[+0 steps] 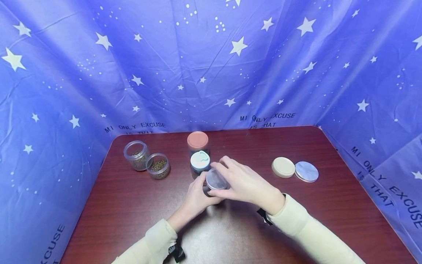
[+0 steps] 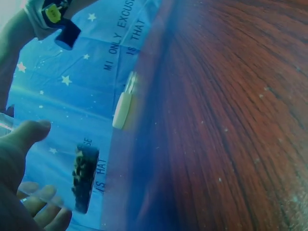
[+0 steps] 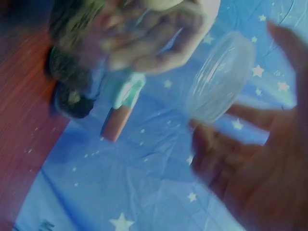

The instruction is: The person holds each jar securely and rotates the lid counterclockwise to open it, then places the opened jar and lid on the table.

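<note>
My left hand point(image 1: 195, 200) grips a clear jar with dark brown pieces point(image 2: 85, 180) at its base, held above the table in the left wrist view. The thumb and fingers curl round the jar's side. At the jar's top, my right hand point(image 1: 250, 183) holds a clear round lid point(image 3: 222, 77) by its edge, between thumb and fingers. From the head view the lid lies over the jar's mouth and hides most of the jar. In the right wrist view the lid is tilted and apart from the blurred left hand.
Two uncapped clear jars, one taller point(image 1: 136, 157) and one shorter point(image 1: 158, 167), hold brown pieces at the left. Just beyond my hands stand a jar with a white and mint lid point(image 1: 200, 160) and an orange-lidded jar point(image 1: 197, 140). A cream lid point(image 1: 283, 167) and a greyish lid point(image 1: 307, 171) lie at the right.
</note>
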The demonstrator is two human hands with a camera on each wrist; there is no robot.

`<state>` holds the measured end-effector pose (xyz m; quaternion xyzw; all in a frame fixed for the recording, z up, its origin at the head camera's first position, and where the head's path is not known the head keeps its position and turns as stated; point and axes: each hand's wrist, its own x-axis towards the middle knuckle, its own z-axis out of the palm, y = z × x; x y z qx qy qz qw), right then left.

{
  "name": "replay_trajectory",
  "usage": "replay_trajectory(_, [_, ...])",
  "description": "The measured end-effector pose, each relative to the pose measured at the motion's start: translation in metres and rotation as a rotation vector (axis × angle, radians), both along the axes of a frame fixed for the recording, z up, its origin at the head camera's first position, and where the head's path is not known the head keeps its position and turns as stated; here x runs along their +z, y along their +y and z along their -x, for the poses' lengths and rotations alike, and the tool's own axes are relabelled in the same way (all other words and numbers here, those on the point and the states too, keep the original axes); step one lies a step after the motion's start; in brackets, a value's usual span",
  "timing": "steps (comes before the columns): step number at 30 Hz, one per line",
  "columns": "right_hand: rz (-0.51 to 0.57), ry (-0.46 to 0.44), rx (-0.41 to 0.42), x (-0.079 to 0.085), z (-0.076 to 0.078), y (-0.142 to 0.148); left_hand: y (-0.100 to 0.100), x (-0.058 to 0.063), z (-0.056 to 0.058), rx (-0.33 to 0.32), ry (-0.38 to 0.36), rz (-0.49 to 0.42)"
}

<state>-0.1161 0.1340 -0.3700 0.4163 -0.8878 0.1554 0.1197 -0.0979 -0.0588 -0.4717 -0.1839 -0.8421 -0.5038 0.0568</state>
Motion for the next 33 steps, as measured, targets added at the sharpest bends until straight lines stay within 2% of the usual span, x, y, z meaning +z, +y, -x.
replay_trajectory(3, [-0.009,0.046,-0.062,-0.0010,-0.0039,-0.0041,0.0022,-0.0017,-0.0001,0.012,0.043,0.014])
replay_trajectory(6, [-0.019,0.062,-0.069,-0.0005,-0.0052,-0.0075,0.0030,-0.0022,-0.0001,0.007,0.074,0.015])
replay_trajectory(12, [-0.032,0.061,0.017,0.0013,-0.0013,-0.0066,0.0027,-0.0031,-0.0010,0.009,0.072,0.033])
replay_trajectory(17, [-0.071,0.093,0.091,0.0048,0.0028,-0.0019,0.0023,-0.0018,-0.0024,0.006,0.019,0.036])
replay_trajectory(20, [-0.076,0.082,0.065,0.0054,0.0025,-0.0026,0.0028,-0.0009,-0.0031,0.006,-0.016,0.000])
replay_trajectory(25, [-0.096,0.108,-0.068,0.0026,-0.0023,-0.0088,0.0046,-0.0011,-0.0030,0.026,-0.032,-0.040])
replay_trajectory(27, [-0.099,0.099,-0.094,0.0021,-0.0041,-0.0103,0.0051,-0.0014,-0.0028,0.031,-0.031,-0.037])
replay_trajectory(29, [-0.090,0.079,-0.089,0.0025,-0.0044,-0.0108,0.0050,-0.0018,-0.0031,0.034,-0.027,-0.033])
replay_trajectory(33, [-0.117,0.050,-0.023,0.0080,-0.0021,-0.0083,0.0042,-0.0025,-0.0039,0.027,-0.007,-0.033])
